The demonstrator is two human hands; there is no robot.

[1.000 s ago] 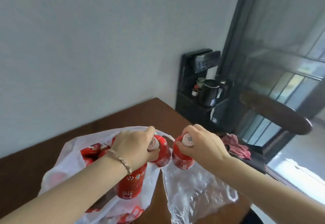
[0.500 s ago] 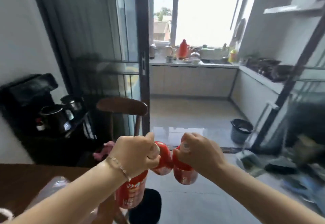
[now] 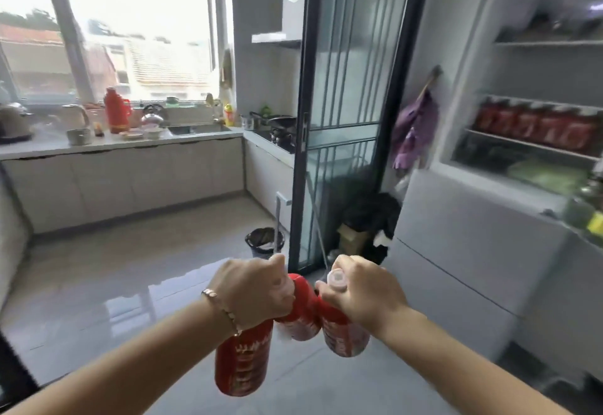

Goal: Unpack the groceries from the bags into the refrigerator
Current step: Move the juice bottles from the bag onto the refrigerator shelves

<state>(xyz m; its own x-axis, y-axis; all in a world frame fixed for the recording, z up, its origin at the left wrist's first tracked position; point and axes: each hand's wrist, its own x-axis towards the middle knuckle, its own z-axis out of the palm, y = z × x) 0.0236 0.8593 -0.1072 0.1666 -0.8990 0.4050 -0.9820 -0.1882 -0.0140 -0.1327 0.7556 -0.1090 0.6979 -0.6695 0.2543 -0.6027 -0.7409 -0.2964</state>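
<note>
The left hand [image 3: 251, 287] grips 2 red bottles by their tops: the lower bottle [image 3: 243, 362] hangs beneath the wrist, the middle bottle [image 3: 301, 313] tilts toward the right hand [image 3: 365, 294], which holds 1 more, the right bottle [image 3: 342, 336], by its neck under a pale cap [image 3: 336, 279]. The middle and right bottles touch. At the right stands the open refrigerator [image 3: 456, 251], a blurred row of red bottles [image 3: 532, 126] on 1 shelf. Beyond the hands are a black bin [image 3: 264, 241], a sliding door [image 3: 342, 121] and a counter [image 3: 130, 144] bearing a red flask [image 3: 115, 114].
</note>
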